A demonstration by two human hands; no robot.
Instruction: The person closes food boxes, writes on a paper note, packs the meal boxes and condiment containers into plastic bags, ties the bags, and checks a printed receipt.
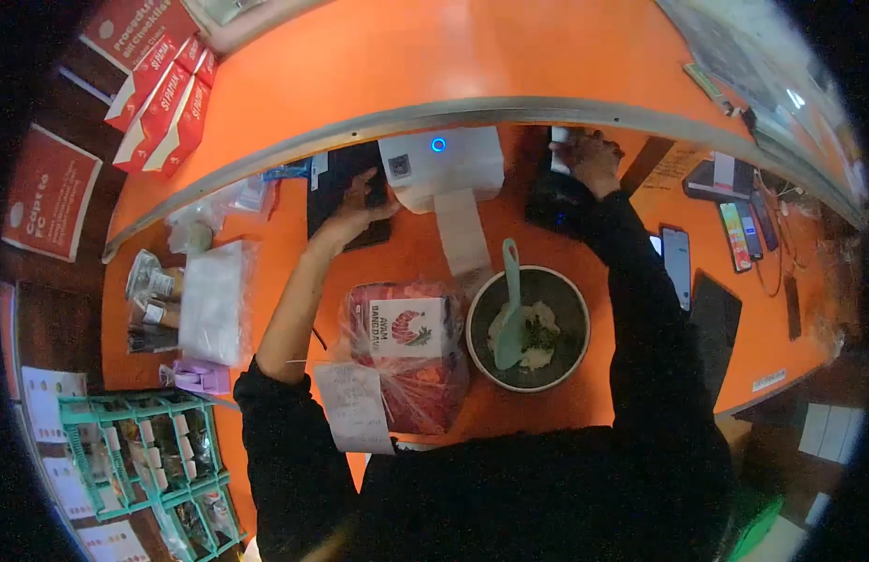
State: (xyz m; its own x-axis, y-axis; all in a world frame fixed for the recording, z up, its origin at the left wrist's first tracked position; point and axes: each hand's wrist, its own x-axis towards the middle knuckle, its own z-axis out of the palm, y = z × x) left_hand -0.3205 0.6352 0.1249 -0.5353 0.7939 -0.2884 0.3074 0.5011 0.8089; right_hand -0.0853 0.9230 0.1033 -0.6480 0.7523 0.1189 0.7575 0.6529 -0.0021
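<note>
My left hand (361,208) is spread beside a flat dark device (324,208), its fingers apart and nothing in them. Between my hands stands a white printer (463,169) with a blue light ring, and a paper strip (463,234) hangs from it. Over a black device (554,199) with a bright patch, my right hand (589,157) rests with fingers stretched out and partly bent. Nearer my body lies a red box (420,379) in a clear plastic bag, with a printed receipt (353,403) at its left. Beside it, a bowl (584,323) holds pale food with green bits and a green spoon (511,300).
A metal-edged shelf (360,124) runs above the counter. Phones (676,267) and a dark flat case (720,323) lie on the right. Plastic bags (214,300), a purple tape dispenser (200,377) and a green rack (139,398) are on the left.
</note>
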